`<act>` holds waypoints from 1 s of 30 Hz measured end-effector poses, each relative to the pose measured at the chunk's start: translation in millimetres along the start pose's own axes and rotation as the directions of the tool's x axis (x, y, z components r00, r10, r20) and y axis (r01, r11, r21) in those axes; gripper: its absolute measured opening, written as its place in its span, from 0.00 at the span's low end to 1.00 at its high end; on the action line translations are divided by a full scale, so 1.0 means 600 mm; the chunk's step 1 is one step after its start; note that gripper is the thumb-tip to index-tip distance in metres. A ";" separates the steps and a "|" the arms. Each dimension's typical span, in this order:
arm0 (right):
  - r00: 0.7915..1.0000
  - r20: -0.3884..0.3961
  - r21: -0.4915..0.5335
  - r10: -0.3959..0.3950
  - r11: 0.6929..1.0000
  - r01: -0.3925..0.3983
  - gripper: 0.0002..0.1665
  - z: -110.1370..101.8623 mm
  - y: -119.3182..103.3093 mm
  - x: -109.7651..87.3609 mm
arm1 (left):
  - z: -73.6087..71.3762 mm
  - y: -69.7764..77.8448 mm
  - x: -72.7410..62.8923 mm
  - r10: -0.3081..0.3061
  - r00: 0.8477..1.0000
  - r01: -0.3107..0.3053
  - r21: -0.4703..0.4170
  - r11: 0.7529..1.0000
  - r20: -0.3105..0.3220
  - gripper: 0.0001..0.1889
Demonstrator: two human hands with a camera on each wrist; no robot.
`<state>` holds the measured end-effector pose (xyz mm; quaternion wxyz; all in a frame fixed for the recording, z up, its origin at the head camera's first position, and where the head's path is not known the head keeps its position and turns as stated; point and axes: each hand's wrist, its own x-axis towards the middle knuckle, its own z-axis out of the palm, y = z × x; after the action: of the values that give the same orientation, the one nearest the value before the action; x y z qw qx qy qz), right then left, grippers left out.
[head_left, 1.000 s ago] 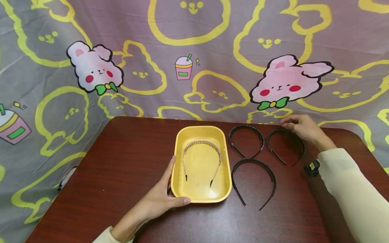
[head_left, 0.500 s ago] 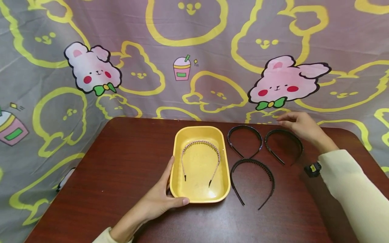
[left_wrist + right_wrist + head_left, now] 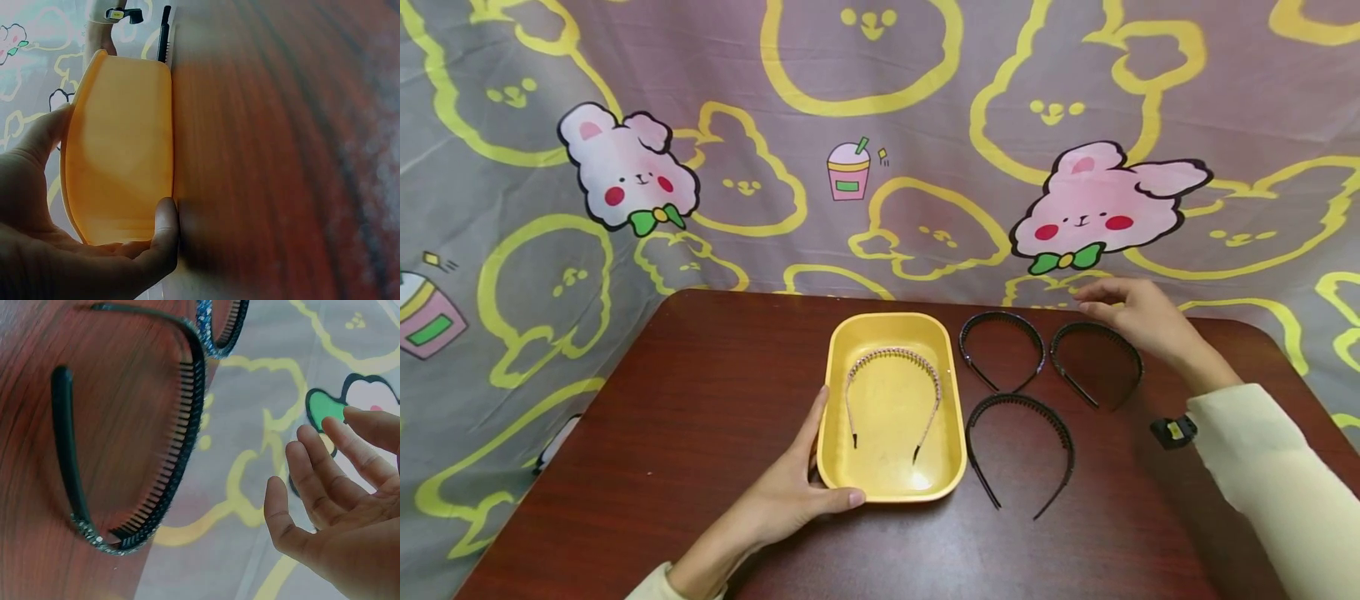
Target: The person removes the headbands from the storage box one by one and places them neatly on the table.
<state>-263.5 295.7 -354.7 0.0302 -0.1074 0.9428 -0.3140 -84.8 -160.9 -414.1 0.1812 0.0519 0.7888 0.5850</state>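
My left hand (image 3: 782, 487) grips the near left corner of a yellow plastic basin (image 3: 887, 467), thumb over the rim and fingers along the outer wall. Inside the basin lies a pink, sparkly toothed headband (image 3: 895, 352). Right of it on the table are a black headband (image 3: 1018, 400) in front, a black headband with blue glitter (image 3: 205, 322) behind, and another black headband (image 3: 187, 444) with silvery glitter at the back right. Beside that last one, near the table's back edge, my right hand (image 3: 1138, 317) hovers with loosely bent fingers, holding nothing.
The dark red-brown wooden table (image 3: 700, 400) meets a patterned cloth (image 3: 925, 125) along its back edge. A small black device (image 3: 1175, 432) sits at my right wrist.
The whole head view has shifted slightly left. My right hand has drifted a little left, staying near the back right headband. My left hand keeps its grip on the basin; the headbands stay put.
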 end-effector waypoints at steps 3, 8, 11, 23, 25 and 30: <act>1.000 -0.007 0.003 -0.009 1.000 0.009 0.22 0.001 -0.010 -0.006 | -0.001 -0.001 0.000 0.014 1.000 -0.014 -0.018 1.000 0.018 0.71; 0.999 -0.022 0.001 -0.029 1.000 0.029 0.20 0.004 -0.027 -0.014 | -0.001 -0.001 0.000 0.028 0.999 -0.026 -0.056 0.998 0.040 0.71; 0.999 -0.032 0.004 -0.040 0.999 0.040 0.18 0.007 -0.036 -0.017 | 0.000 0.001 0.000 0.022 0.999 -0.020 -0.055 0.998 0.038 0.71; 0.996 -0.020 0.055 -0.086 0.995 0.087 0.19 0.014 -0.059 -0.030 | -0.001 0.002 -0.001 0.007 1.000 -0.007 -0.024 1.000 0.014 0.71; 0.996 -0.021 0.069 -0.089 0.994 0.090 0.19 0.016 -0.062 -0.032 | -0.001 0.002 0.000 0.012 1.000 -0.012 -0.030 0.999 0.023 0.71; 0.994 -0.032 0.077 -0.104 0.991 0.106 0.20 0.025 -0.070 -0.035 | -0.001 0.002 0.000 0.003 1.000 -0.003 -0.016 1.000 0.014 0.71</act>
<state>-233.7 258.9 -341.8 0.0048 -0.1512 0.9231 -0.3535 -85.1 -160.9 -412.6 0.1864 0.0556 0.7828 0.5912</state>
